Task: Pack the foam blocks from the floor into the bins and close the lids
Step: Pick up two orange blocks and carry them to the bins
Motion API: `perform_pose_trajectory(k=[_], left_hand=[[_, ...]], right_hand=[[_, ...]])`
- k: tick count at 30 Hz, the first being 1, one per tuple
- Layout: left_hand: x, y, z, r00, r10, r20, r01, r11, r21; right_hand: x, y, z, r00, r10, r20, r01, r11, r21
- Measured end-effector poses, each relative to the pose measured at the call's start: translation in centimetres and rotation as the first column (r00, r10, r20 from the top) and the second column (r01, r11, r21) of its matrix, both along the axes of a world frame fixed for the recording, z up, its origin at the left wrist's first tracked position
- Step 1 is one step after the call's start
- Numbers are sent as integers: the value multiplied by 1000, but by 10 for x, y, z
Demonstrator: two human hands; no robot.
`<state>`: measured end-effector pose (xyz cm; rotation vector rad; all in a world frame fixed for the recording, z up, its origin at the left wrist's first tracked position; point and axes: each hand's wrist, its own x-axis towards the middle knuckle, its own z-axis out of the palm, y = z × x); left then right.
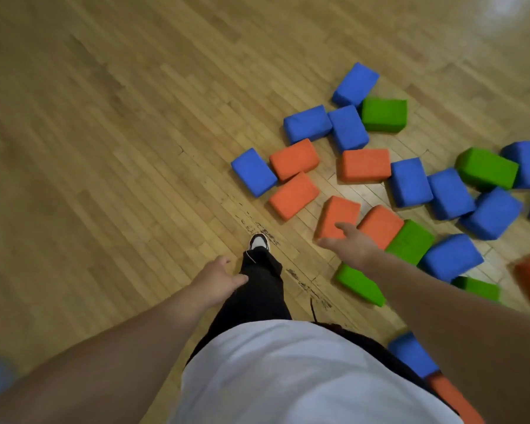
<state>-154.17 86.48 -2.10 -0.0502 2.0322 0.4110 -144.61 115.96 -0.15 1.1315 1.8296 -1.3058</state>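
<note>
Several blue, orange and green foam blocks lie scattered on the wooden floor (120, 133) in the right half of the head view. My right hand (348, 243) reaches out over the near end of an orange block (338, 214), fingers spread and holding nothing. Beside that block lie another orange block (380, 224) and a green block (410, 241). My left hand (219, 278) hangs with relaxed fingers above the floor by my leg, holding nothing. No bin is in view.
My leg in black trousers and my shoe (259, 241) stand just left of the blocks. A dark scuff line (303, 284) crosses the floor there. More blocks lie close to my right side, such as a blue block (410, 353). Bare floor stretches to the left and far side.
</note>
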Motion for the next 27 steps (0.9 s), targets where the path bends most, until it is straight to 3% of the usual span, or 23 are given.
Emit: perform_pose_trajectory(k=[6, 10, 17, 23, 27], left_hand=[[-115, 91, -38, 973, -229, 29, 228, 973, 15], [-160, 158, -100, 945, -327, 22, 327, 945, 36], [-197, 239, -307, 914, -405, -33, 405, 914, -10], [-209, 269, -514, 841, -514, -167, 510, 857, -69], [-216, 279, -600, 794, -546, -268, 524, 838, -154]], right_hand=[[-48, 29, -43, 984, -150, 95, 152, 988, -9], [-54, 60, -108, 951, -261, 167, 257, 965, 44], [-71, 112, -320, 907, -362, 213, 342, 931, 127], [-72, 148, -527, 911, -353, 213, 291, 917, 274], [-58, 159, -606, 916, -325, 237, 213, 892, 399]])
